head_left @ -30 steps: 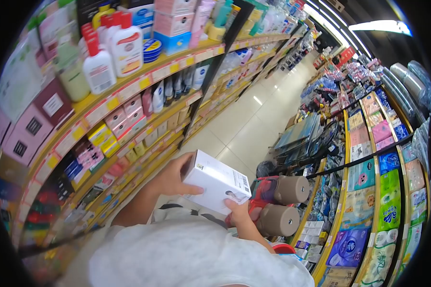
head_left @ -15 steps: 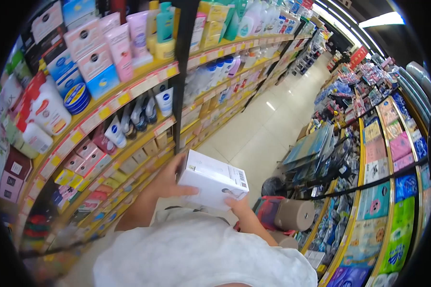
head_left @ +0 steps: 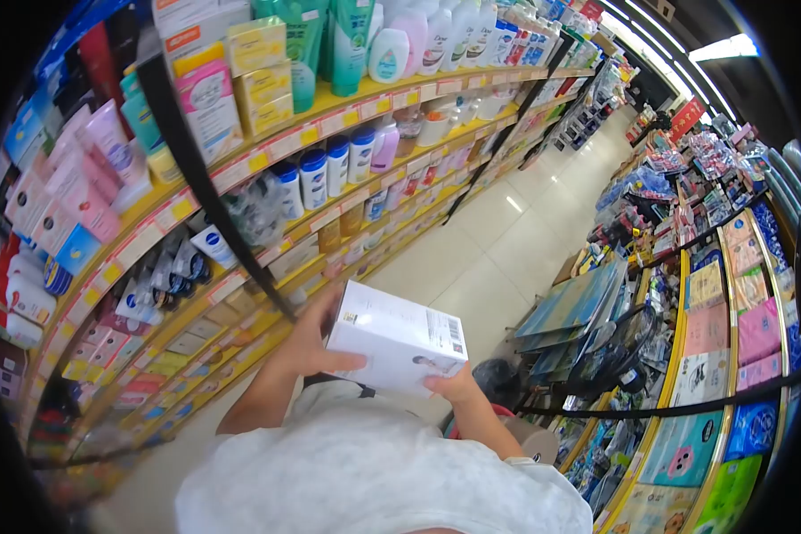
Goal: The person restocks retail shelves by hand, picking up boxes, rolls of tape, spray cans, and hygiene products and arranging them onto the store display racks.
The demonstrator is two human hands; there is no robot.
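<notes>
A white cardboard box (head_left: 396, 336) with a barcode label at its right end is held in front of my chest. My left hand (head_left: 316, 343) grips its left end, the thumb lying along the near face. At the lower right corner, my right hand (head_left: 454, 381) is closed on the box, its thumb over the near edge. The box is tilted, and the fingers under and behind it are hidden. What is inside it cannot be seen.
Shelves of toiletries (head_left: 347, 125) curve along my left, with a black upright post (head_left: 206, 191). A tiled aisle floor (head_left: 489, 222) runs ahead. On the right are shelves of tissue packs (head_left: 685, 445), stacked flat panels (head_left: 570, 303) and a brown roll-shaped item (head_left: 534, 438).
I have moved forward along the aisle: the left shelves and post have slid back and left. The brown roll-shaped item is now mostly behind my right arm. Both hands keep hold of the box.
</notes>
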